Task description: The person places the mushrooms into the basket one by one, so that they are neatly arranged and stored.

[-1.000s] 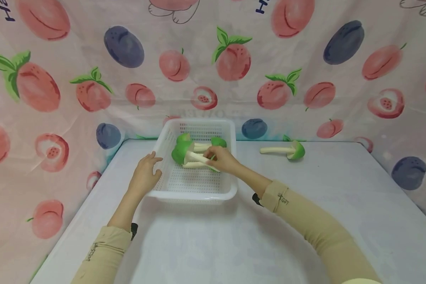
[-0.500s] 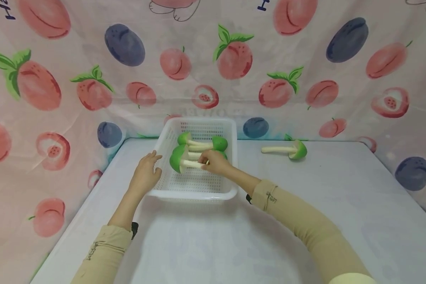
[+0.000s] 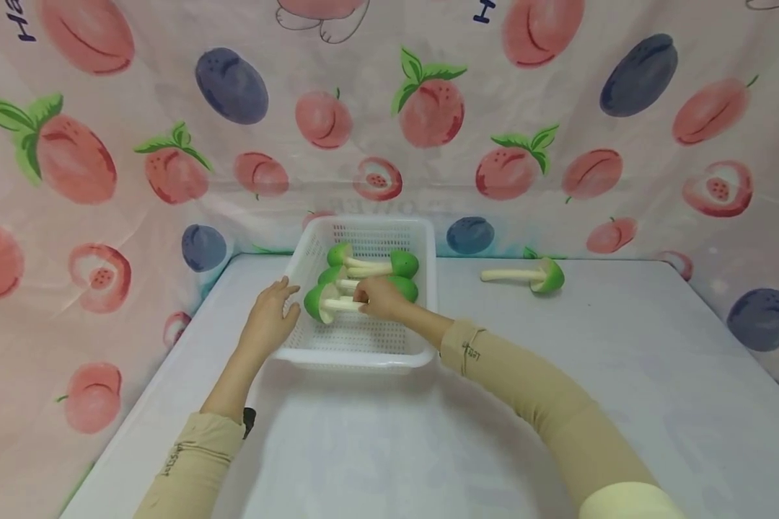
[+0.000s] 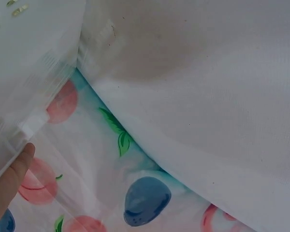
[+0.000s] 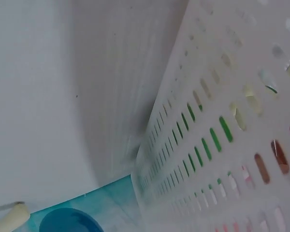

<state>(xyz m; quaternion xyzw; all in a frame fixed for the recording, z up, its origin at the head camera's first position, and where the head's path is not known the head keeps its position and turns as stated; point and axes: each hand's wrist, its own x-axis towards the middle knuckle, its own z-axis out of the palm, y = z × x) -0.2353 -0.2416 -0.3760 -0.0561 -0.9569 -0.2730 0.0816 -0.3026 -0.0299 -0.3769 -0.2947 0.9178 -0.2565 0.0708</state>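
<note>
Inside a white perforated plastic basket [image 3: 347,357], my right hand [image 3: 384,298] pinches the pale stem of a green-capped mushroom [image 3: 314,304]. Its cap points left, and the fingers cover the stem's right end. Behind it lie several more green-capped mushrooms [image 3: 405,264], some partly hidden by the hand. My left hand [image 3: 269,317] rests at the basket's left rim with loosely extended fingers; in the left wrist view one finger [image 4: 13,179] touches the rim. The right wrist view shows the slotted basket wall [image 5: 183,140], with green through the slots, but no right-hand grip.
Another green-capped mushroom [image 3: 547,275] lies on the white tabletop [image 3: 558,346], right of the basket, its stem pointing left. Behind the table hangs a fruit-printed cloth [image 3: 376,94], close to the basket's far side.
My right hand has moved left and slightly down inside the basket, bringing the mushroom toward the front left and turning it from slanted to nearly level. The left hand stays at the rim.
</note>
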